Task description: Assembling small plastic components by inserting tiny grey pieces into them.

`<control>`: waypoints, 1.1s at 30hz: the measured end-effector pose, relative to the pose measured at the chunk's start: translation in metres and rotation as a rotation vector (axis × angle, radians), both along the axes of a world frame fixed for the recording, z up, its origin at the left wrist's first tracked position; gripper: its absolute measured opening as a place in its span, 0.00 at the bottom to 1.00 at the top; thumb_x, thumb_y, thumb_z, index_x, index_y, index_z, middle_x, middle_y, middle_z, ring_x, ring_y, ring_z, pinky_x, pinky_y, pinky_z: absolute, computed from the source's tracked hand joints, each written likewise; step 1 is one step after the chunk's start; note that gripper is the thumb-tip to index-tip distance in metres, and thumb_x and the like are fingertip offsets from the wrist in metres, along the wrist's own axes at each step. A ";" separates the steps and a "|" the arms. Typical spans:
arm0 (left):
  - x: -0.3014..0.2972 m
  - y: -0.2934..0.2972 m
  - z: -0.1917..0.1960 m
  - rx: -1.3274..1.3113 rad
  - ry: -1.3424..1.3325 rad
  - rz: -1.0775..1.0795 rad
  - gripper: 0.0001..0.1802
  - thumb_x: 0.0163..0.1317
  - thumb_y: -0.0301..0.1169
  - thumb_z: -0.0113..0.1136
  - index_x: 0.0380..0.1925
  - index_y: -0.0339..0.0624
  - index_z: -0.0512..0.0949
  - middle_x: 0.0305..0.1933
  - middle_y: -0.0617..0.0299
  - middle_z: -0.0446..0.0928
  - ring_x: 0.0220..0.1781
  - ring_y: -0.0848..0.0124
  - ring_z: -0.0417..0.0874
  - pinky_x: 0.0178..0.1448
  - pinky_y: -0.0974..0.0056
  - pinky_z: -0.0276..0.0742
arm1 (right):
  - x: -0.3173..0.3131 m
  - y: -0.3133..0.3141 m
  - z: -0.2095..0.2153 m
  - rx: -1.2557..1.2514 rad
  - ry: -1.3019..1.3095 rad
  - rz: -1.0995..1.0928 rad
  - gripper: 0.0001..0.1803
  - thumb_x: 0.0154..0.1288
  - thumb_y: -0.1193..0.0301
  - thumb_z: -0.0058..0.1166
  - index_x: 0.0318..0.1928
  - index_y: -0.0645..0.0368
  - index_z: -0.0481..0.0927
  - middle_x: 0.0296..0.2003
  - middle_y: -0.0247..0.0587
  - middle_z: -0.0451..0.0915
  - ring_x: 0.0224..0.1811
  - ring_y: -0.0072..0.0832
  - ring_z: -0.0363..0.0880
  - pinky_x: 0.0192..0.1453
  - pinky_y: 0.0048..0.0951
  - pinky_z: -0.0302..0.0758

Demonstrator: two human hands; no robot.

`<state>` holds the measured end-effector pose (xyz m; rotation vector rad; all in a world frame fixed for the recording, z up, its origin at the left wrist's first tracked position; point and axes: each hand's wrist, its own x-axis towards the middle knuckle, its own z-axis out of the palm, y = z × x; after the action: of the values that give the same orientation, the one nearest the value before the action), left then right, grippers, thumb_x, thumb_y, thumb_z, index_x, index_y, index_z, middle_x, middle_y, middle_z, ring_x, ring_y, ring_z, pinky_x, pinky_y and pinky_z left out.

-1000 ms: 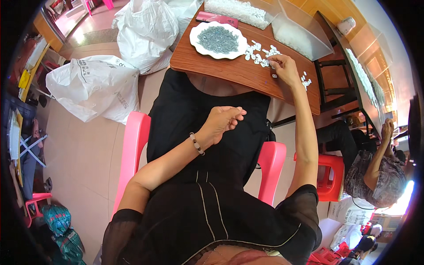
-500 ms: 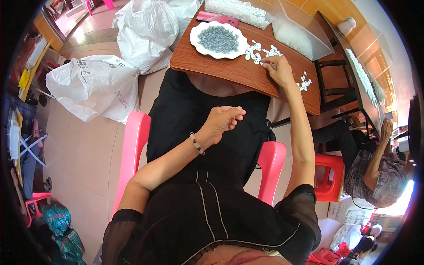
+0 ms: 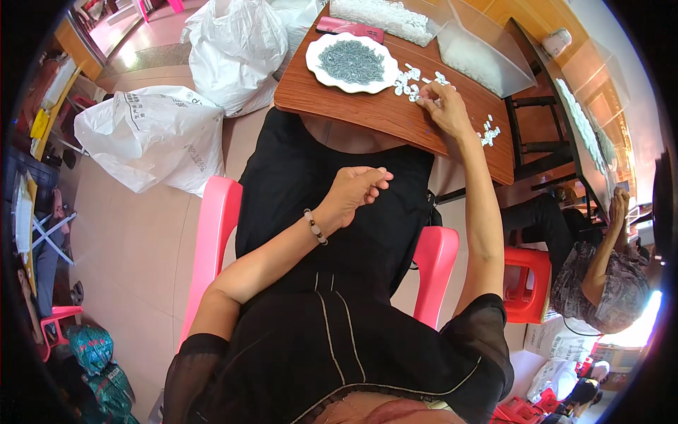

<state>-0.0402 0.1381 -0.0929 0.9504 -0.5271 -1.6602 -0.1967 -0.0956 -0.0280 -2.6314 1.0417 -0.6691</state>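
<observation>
Over my lap, my left hand [image 3: 353,194] is closed, thumb and forefinger pinched together. Whatever sits at its fingertips is too small to make out. My right hand [image 3: 446,111] reaches onto the brown wooden table [image 3: 339,104], fingers curled and thumb against forefinger, beside a loose scatter of small white plastic pieces [image 3: 406,86]. Its pinch is partly hidden, so I cannot make out what it holds. A second little group of white pieces [image 3: 489,133] lies to the right of that wrist. Left of the scatter stands a white scalloped plate [image 3: 316,71] heaped with small grey slender pieces [image 3: 351,61].
At the table's far side are a pink phone-like case [image 3: 349,28], a pile of white pieces [image 3: 381,18] and a clear bin [image 3: 482,60]. White sacks [image 3: 152,138] stand on the floor at left. Pink chair arms [image 3: 434,272] flank me. Another person [image 3: 600,286] sits at right.
My right hand has shifted very slightly over the white pieces, covering a few that showed before. My left hand keeps its pinch almost unmoved.
</observation>
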 end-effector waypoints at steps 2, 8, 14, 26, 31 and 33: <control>0.003 -0.003 0.000 -0.037 -0.040 0.023 0.12 0.64 0.35 0.59 0.36 0.37 0.82 0.29 0.69 0.79 0.24 0.84 0.72 0.30 0.79 0.67 | -0.001 0.007 0.001 -0.053 -0.060 0.019 0.09 0.55 0.71 0.61 0.36 0.60 0.79 0.28 0.39 0.80 0.31 0.33 0.75 0.40 0.31 0.72; 0.013 -0.011 0.013 -0.192 -0.301 0.172 0.14 0.65 0.35 0.57 0.42 0.37 0.81 0.33 0.67 0.81 0.28 0.84 0.74 0.34 0.78 0.70 | 0.003 0.067 0.017 0.383 -0.360 0.053 0.09 0.60 0.71 0.62 0.39 0.63 0.81 0.29 0.30 0.81 0.33 0.13 0.75 0.38 0.19 0.71; 0.006 -0.006 0.023 -0.229 -0.173 0.213 0.15 0.64 0.35 0.59 0.43 0.35 0.80 0.36 0.62 0.81 0.31 0.81 0.77 0.37 0.76 0.72 | 0.009 0.135 0.004 0.633 -0.560 0.115 0.08 0.62 0.73 0.60 0.40 0.64 0.81 0.32 0.31 0.82 0.34 0.13 0.77 0.40 0.17 0.71; 0.001 0.005 0.034 -0.284 -0.192 0.195 0.13 0.65 0.35 0.59 0.39 0.35 0.81 0.34 0.63 0.82 0.29 0.83 0.76 0.35 0.77 0.72 | 0.006 0.160 0.013 0.643 -0.573 0.038 0.08 0.61 0.72 0.61 0.38 0.63 0.82 0.29 0.32 0.83 0.29 0.13 0.76 0.36 0.18 0.70; 0.002 0.006 0.033 -0.315 -0.206 0.220 0.12 0.64 0.34 0.61 0.38 0.35 0.81 0.32 0.63 0.82 0.27 0.83 0.76 0.34 0.77 0.72 | 0.007 0.168 0.021 0.519 -0.504 0.025 0.06 0.59 0.73 0.61 0.36 0.63 0.83 0.28 0.33 0.82 0.29 0.15 0.75 0.36 0.19 0.70; 0.001 0.005 0.033 -0.315 -0.198 0.223 0.12 0.63 0.34 0.62 0.37 0.34 0.81 0.31 0.63 0.81 0.27 0.83 0.76 0.33 0.77 0.71 | 0.006 0.170 0.022 0.499 -0.484 0.017 0.06 0.59 0.74 0.61 0.36 0.63 0.84 0.27 0.33 0.82 0.29 0.16 0.75 0.36 0.19 0.70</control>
<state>-0.0392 0.1436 -0.0603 0.9061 -0.7624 -1.2467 -0.1906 0.0741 -0.0064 -1.9217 0.8921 -0.8545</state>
